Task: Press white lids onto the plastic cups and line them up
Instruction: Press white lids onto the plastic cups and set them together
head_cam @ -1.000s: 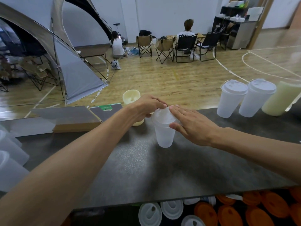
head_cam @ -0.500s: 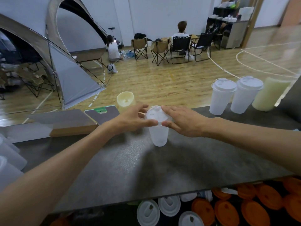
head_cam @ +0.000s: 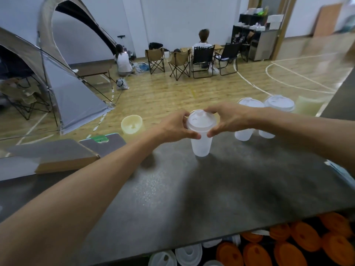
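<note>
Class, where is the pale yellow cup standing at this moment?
In the head view, the pale yellow cup stands left of centre on the counter's far edge, just beyond the left hand.

Frosted translucent plastic cup [head_cam: 201,145] with smooth white plastic lid [head_cam: 201,120] on dark, speckled, semi-matt counter [head_cam: 172,189].

On the dark counter [head_cam: 172,198] an upright plastic cup [head_cam: 201,145] carries a white lid [head_cam: 200,120], whose rim the left hand [head_cam: 175,125] and right hand [head_cam: 226,118] grip from opposite sides, with two lidded cups [head_cam: 247,120] standing behind the right forearm.
</note>
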The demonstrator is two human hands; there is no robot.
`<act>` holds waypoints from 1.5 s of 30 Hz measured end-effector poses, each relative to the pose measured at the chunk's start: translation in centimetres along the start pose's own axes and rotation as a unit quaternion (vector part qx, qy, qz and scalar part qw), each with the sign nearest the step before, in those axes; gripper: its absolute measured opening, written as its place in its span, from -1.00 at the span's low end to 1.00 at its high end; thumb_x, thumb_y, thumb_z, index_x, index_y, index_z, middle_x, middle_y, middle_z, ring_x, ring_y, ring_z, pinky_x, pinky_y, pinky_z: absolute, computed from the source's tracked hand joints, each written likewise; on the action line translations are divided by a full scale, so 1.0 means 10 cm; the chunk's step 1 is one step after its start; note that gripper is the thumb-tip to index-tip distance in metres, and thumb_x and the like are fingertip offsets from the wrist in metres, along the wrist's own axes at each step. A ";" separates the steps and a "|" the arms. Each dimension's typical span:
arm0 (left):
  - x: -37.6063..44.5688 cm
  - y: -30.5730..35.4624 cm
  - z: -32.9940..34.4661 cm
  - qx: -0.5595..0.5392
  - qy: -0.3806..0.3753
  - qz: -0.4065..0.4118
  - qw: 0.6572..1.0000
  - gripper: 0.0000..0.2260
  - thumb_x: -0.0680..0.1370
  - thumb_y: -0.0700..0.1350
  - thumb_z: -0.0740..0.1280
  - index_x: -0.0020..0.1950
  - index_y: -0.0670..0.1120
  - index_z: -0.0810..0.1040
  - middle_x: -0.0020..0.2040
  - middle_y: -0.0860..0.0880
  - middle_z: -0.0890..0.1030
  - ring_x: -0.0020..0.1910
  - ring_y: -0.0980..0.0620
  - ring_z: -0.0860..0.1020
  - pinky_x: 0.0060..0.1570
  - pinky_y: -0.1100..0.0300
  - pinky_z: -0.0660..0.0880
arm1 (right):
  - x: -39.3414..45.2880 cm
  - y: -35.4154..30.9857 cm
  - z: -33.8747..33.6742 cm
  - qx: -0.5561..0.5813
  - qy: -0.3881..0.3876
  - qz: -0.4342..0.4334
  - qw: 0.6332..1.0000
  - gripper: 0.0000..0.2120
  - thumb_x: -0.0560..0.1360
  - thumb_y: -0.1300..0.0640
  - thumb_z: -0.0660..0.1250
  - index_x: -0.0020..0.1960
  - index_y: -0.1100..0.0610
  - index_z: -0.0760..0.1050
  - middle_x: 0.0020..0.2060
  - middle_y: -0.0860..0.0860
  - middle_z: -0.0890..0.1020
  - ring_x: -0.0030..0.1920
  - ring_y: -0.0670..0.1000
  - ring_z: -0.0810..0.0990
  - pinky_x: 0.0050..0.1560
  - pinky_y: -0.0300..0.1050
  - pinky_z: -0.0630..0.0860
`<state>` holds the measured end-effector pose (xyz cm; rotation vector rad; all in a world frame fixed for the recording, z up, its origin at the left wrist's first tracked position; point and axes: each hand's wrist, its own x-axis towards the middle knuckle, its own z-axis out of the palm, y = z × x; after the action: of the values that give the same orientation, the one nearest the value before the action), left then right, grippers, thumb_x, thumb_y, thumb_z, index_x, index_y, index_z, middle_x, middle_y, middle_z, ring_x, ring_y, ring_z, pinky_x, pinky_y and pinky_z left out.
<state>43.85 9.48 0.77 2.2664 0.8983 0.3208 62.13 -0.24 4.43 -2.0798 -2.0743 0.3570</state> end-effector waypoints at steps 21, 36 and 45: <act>0.88 0.22 0.47 -0.027 -0.006 -0.018 0.999 -0.27 0.32 0.07 0.61 0.39 -0.06 0.40 0.15 -0.03 0.60 0.11 -0.05 0.57 0.14 -0.02 0.54 | 0.32 0.82 -0.23 -0.050 -0.048 0.060 0.996 -0.37 0.30 -0.16 0.55 0.29 0.00 0.46 0.14 -0.06 0.55 0.10 0.05 0.49 0.14 0.11 0.47; 0.27 0.21 -0.05 0.064 0.019 -0.008 0.998 -0.13 0.40 0.05 0.55 0.57 -0.10 0.16 0.40 -0.11 0.47 0.32 -0.07 0.48 0.22 0.10 0.46 | 0.38 0.28 -0.33 -0.051 -0.023 0.037 0.998 0.01 0.27 -0.25 0.53 0.56 -0.06 0.09 0.53 -0.05 0.22 0.48 0.07 0.23 0.39 0.05 0.20; -1.19 -0.40 -1.35 0.180 0.051 -0.065 0.980 -0.31 0.41 0.12 0.51 0.47 -0.04 0.35 0.31 0.00 0.53 0.21 0.06 0.49 0.17 0.15 0.44 | 0.67 -1.41 -0.12 -0.045 -0.022 -0.147 0.988 -0.06 0.30 -0.24 0.50 0.54 -0.04 0.14 0.51 -0.06 0.25 0.48 0.04 0.22 0.31 -0.09 0.12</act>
<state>27.01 10.28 8.38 2.5193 1.2374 0.2319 48.94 6.61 9.46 -1.7864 -2.4187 0.2706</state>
